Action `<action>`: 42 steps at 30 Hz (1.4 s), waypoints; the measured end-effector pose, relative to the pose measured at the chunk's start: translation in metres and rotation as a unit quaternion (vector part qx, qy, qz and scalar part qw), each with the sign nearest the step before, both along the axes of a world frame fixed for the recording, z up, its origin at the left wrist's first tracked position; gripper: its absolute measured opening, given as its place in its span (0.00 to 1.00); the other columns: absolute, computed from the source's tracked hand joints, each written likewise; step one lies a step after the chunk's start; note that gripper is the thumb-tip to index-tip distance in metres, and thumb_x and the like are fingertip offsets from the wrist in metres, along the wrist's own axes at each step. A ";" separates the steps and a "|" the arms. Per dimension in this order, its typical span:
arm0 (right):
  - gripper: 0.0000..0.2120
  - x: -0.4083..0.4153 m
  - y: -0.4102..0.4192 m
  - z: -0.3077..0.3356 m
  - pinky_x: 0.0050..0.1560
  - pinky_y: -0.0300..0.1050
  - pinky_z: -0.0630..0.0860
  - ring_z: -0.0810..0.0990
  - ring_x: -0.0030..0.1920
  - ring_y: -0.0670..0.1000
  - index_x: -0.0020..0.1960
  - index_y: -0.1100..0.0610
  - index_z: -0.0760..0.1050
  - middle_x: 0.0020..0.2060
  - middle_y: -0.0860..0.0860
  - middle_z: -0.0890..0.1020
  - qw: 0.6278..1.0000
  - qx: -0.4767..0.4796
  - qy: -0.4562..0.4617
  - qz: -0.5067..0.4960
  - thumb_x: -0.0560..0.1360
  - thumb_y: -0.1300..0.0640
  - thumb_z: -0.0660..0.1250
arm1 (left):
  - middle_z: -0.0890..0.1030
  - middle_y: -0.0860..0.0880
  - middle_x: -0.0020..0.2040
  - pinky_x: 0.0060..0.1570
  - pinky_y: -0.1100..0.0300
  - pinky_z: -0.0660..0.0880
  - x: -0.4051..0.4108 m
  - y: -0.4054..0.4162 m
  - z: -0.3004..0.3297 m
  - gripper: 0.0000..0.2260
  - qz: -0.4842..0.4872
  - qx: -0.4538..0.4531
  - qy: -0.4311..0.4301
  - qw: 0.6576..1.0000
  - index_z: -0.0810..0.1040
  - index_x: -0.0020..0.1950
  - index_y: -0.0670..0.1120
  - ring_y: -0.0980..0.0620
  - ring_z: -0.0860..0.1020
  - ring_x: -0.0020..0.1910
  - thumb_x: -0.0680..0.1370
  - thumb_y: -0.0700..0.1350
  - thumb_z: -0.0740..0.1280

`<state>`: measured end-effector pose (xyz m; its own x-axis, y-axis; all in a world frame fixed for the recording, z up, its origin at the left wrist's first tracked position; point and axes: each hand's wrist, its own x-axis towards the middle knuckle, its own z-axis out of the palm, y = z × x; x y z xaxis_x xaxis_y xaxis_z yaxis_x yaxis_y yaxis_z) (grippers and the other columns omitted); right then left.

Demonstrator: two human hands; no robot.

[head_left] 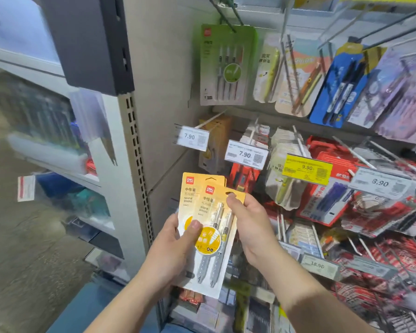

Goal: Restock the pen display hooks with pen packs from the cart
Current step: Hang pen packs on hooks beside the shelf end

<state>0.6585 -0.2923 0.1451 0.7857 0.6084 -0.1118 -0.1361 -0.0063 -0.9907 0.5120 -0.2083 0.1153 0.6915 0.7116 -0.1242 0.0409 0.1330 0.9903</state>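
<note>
Left hand [172, 251]: thumb laid flat across the front of a fanned stack of yellow pen packs [208, 227], pressing on the round yellow sticker; remaining fingers are behind the cards and out of sight. The stack is gripped at its lower left.

Right hand [250, 224]: thumb and fingers pinch the upper right edge of the frontmost pack, thumb tip just below the hang hole at the card's 1 o'clock corner. The pack sits between both hands, upright with a slight tilt.

Markings on the packs: red "deli" logo at the top, Chinese heading "中性笔" beneath; smaller print unreadable. Each front blister shows two grey-barrelled pens, tips down.

Surroundings — pegboard display. At 12 o'clock from the packs, a white price tag [189, 137] reads "7.90" on the end of a hook; a second "7.90" tag [245, 154] lies at 1 o'clock. Further toward 2 o'clock, a yellow tag [306, 168] reads "9.90" and a white tag [380, 182] "8.90". At 4 o'clock, a grey tag [317, 264] reads "18.90".

Higher at 12 o'clock hangs a green pen pack [226, 66] with a red logo; blue pen pack [339, 87] to its right. Red packs [327, 200] crowd the hooks at 3 o'clock. A perforated shelf upright [137, 159] stands at 10 o'clock — apart from the hands.
</note>
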 end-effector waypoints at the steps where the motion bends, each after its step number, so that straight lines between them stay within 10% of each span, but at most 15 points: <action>1: 0.07 -0.003 0.007 -0.001 0.66 0.62 0.77 0.86 0.55 0.54 0.53 0.50 0.83 0.51 0.50 0.88 1.000 0.006 0.005 -0.009 0.82 0.55 0.66 | 0.88 0.53 0.54 0.51 0.50 0.79 -0.002 0.004 -0.002 0.14 0.006 -0.005 0.003 1.000 0.77 0.64 0.54 0.51 0.86 0.52 0.80 0.57 0.66; 14: 0.05 0.022 0.044 0.016 0.63 0.62 0.79 0.86 0.56 0.57 0.56 0.53 0.80 0.52 0.53 0.88 0.994 0.052 0.004 -0.099 0.83 0.56 0.66 | 0.85 0.61 0.57 0.57 0.58 0.75 -0.026 0.047 -0.002 0.10 0.035 0.018 0.043 0.998 0.75 0.66 0.56 0.64 0.83 0.55 0.85 0.50 0.63; 19: 0.07 0.045 0.050 0.017 0.42 0.46 0.83 0.88 0.46 0.53 0.55 0.60 0.80 0.46 0.54 0.88 0.992 0.044 -0.004 -0.116 0.82 0.59 0.65 | 0.84 0.65 0.56 0.52 0.61 0.73 -0.027 0.049 -0.001 0.09 0.072 0.035 0.061 0.995 0.75 0.64 0.61 0.68 0.81 0.52 0.85 0.52 0.63; 24: 0.14 0.050 0.064 0.006 0.53 0.51 0.79 0.86 0.51 0.54 0.53 0.59 0.83 0.47 0.51 0.88 0.991 -0.008 -0.100 -0.089 0.81 0.48 0.68 | 0.84 0.65 0.56 0.47 0.63 0.74 -0.026 0.048 0.000 0.09 0.103 0.035 0.061 0.992 0.75 0.64 0.62 0.64 0.82 0.53 0.85 0.52 0.63; 31: 0.09 0.053 0.095 0.016 0.46 0.43 0.67 0.79 0.49 0.53 0.50 0.53 0.78 0.45 0.52 0.83 0.979 -0.025 -0.204 0.003 0.81 0.47 0.66 | 0.84 0.64 0.58 0.64 0.54 0.73 -0.018 0.045 0.003 0.10 0.124 0.023 0.063 0.990 0.76 0.66 0.60 0.63 0.81 0.58 0.84 0.53 0.64; 36: 0.05 0.050 0.120 0.030 0.46 0.34 0.71 0.78 0.43 0.32 0.51 0.43 0.77 0.45 0.39 0.82 0.983 0.043 -0.177 0.029 0.80 0.53 0.69 | 0.84 0.64 0.57 0.65 0.52 0.73 -0.014 0.045 0.007 0.10 0.134 0.033 0.069 0.988 0.76 0.65 0.61 0.61 0.81 0.59 0.84 0.54 0.64; 42: 0.03 0.049 0.129 0.034 0.38 0.29 0.72 0.77 0.38 0.32 0.52 0.52 0.77 0.45 0.47 0.81 0.979 0.086 -0.182 0.036 0.80 0.56 0.71 | 0.85 0.64 0.56 0.61 0.55 0.72 -0.014 0.046 0.011 0.10 0.137 0.035 0.069 0.988 0.76 0.65 0.61 0.65 0.81 0.56 0.83 0.54 0.64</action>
<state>0.7071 -0.1628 0.1789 0.7095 0.6485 0.2758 0.2204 0.1675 -0.9609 0.4984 -0.1620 0.1268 0.4519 0.8796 -0.1485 0.1489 0.0897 0.9848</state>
